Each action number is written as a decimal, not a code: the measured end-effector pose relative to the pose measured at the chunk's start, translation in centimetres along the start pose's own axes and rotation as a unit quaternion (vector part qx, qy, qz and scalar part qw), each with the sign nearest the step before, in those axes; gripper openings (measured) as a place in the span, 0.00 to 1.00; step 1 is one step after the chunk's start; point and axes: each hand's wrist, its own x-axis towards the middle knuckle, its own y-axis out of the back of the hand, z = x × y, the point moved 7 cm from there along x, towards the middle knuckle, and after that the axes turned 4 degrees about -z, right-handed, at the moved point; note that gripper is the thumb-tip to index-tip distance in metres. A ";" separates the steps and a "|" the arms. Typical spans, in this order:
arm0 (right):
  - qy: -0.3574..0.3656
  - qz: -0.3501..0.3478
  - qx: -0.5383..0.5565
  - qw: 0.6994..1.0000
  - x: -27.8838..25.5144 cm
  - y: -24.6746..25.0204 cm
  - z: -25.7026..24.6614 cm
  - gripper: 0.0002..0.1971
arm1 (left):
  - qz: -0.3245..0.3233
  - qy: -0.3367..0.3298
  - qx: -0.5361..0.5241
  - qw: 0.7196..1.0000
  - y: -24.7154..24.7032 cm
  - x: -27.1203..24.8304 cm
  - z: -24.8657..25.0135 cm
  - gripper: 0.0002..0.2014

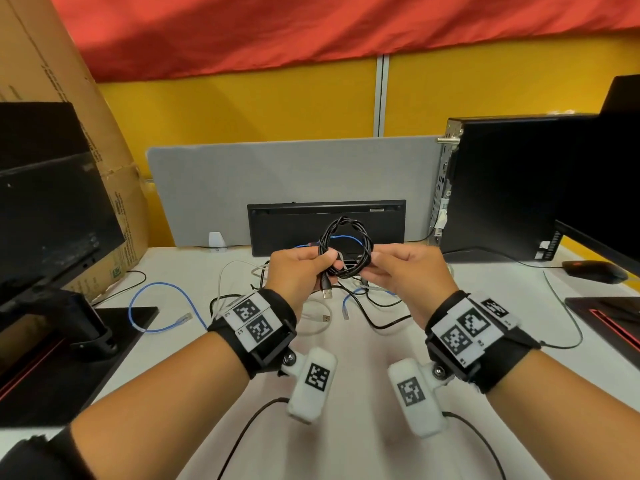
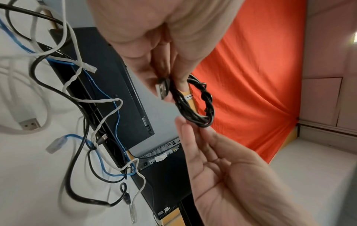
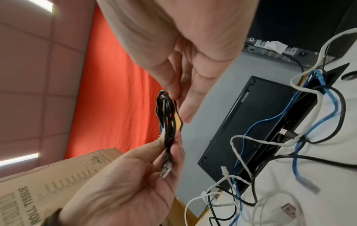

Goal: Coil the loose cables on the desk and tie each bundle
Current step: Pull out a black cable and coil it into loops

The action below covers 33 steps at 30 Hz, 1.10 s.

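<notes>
Both hands (image 1: 346, 268) pinch black cable coil (image 1: 346, 245) above desk (image 1: 346, 375).

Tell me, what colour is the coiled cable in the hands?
Black coiled cable; clearest in the head view.

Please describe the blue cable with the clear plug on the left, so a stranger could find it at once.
Start at the left monitor base. Just right of it, a blue cable lies looped on the white desk, ending in a clear plug. Neighbouring loose cables are white or black.
</notes>
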 end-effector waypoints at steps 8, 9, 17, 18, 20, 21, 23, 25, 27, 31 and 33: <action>0.130 -0.024 -0.088 0.987 -1.5 -2.2 -2.6 0.15 | 0.036 -0.027 0.005 0.999 0.1 0.0 0.2 0.06; 0.126 -0.014 -0.077 0.989 -1.5 -2.1 -2.5 0.15 | 0.035 -0.026 0.009 0.999 0.1 -0.1 0.1 0.05; -0.012 -0.037 0.231 0.972 -0.7 -2.7 -0.7 0.19 | -0.016 0.024 0.016 0.999 -0.5 -0.3 -0.2 0.10; -0.026 -0.039 0.259 0.965 -0.7 -2.8 -0.7 0.20 | -0.019 0.027 0.026 0.999 -0.6 -0.3 -0.2 0.11; -0.055 -0.040 0.301 0.951 -0.6 -3.2 -0.6 0.19 | -0.025 0.037 0.025 0.999 -0.7 -0.3 -0.4 0.11; -0.064 -0.036 0.316 0.946 -0.6 -3.3 -0.7 0.17 | -0.032 0.043 0.020 0.998 -0.9 -0.4 -0.5 0.11; -0.064 -0.021 0.316 0.946 -0.5 -3.4 -0.8 0.13 | -0.051 0.053 0.010 0.997 -1.2 -0.5 -0.5 0.09; -0.052 -0.008 0.288 0.956 -0.4 -3.1 -0.9 0.17 | -0.060 0.059 -0.001 0.996 -1.3 -0.4 -0.6 0.09; -0.045 -0.020 0.263 0.964 -0.4 -3.0 -1.0 0.23 | -0.064 0.064 -0.014 0.996 -1.3 -0.4 -0.7 0.08; -0.044 -0.050 0.238 0.969 -0.3 -2.9 -1.1 0.26 | -0.062 0.078 -0.046 0.994 -1.1 -0.3 -1.0 0.07; -0.046 -0.068 0.229 0.970 -0.2 -2.8 -0.9 0.26 | -0.053 0.085 -0.063 0.993 -1.1 -0.1 -1.1 0.08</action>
